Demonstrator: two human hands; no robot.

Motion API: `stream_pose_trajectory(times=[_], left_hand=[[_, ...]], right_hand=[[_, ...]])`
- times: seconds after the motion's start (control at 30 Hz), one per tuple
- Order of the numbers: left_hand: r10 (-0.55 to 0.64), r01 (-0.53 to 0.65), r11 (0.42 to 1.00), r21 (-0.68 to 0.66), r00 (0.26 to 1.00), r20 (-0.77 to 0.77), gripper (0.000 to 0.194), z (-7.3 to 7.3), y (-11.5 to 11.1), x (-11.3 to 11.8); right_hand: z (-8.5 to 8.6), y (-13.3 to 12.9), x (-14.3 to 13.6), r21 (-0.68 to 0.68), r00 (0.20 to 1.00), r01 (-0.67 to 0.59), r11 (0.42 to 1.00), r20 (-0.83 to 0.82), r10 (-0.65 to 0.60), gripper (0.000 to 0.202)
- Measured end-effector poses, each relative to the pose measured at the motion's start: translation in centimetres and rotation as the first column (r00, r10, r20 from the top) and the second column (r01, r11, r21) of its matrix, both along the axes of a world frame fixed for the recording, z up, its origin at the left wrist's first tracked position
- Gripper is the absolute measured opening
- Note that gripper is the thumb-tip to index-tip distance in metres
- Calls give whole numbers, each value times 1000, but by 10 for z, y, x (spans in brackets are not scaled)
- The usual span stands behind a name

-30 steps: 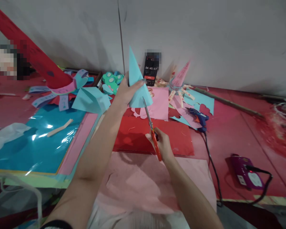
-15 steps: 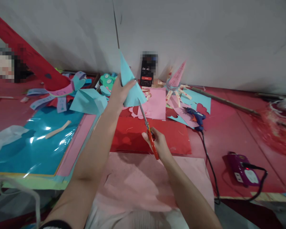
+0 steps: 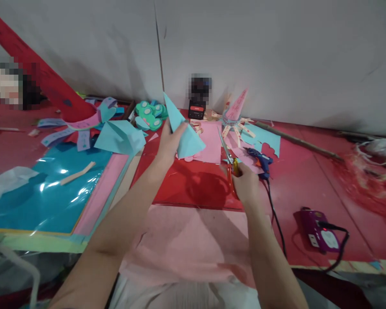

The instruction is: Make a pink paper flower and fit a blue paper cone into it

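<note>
My left hand [image 3: 171, 139] grips a light-blue paper cone [image 3: 188, 136], its tip pointing up and to the left. Fingers wrap behind the cone, with the thumb across its front. Orange-handled scissors [image 3: 229, 163] are in my right hand [image 3: 246, 183], blades pointing up and away, apart from the cone. Under both hands lies a glossy red sheet [image 3: 176, 184]. Behind the scissors are pink paper [image 3: 212, 133] and a blue glue gun [image 3: 260, 161]. Another folded light-blue paper piece [image 3: 119, 137] rests to the left of my left hand.
A phone [image 3: 197, 107] leans against the wall. Right of it stands a pink cone [image 3: 238, 107] with paper strips round its base. A purple power box [image 3: 320, 231] with a cable lies at right. A large red cone [image 3: 51, 73] and wrapped blue sheets [image 3: 48, 193] occupy the left.
The scissors have left the cone's lower edge and moved right with my right hand. My left hand has lowered the cone slightly toward the right.
</note>
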State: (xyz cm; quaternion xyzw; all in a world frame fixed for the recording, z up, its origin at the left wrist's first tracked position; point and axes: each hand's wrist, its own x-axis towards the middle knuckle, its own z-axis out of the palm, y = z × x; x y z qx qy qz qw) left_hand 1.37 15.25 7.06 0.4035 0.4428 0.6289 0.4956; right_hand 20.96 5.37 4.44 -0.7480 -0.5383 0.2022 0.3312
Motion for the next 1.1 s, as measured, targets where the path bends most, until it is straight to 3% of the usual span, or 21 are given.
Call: stream_pose_trajectory(times=[0.07,0.13,0.23,0.33,0.63,0.87,1.1], left_hand=[[-94,101,993,-68,991,99,38,-17,-10,6],[-106,130,982,-134,980,171,39,-35,-16,9],[-131,188,959,-211,957,257,42,-60,-17,9],[-114,187,941,-284,960,254,40,-73,-14,8],[-123,177,938,-297,974,192,44,-69,-17,7],[-117,185,934,-305,966,229,41,-64,-21,5],[-78,163,931,-326,963,257,34,-61,-24,4]], right_hand=[[-10,6,20,46,984,70,996,159,-77,28],[-21,9,34,73,959,107,992,254,-122,34],[-33,10,44,32,962,141,989,231,-145,38],[-35,6,41,22,977,109,994,181,-111,37],[-30,-5,18,36,995,-44,998,87,41,32],[-32,-4,14,-34,997,-18,999,69,20,32],[-45,2,12,-29,999,3,1000,43,-2,32]])
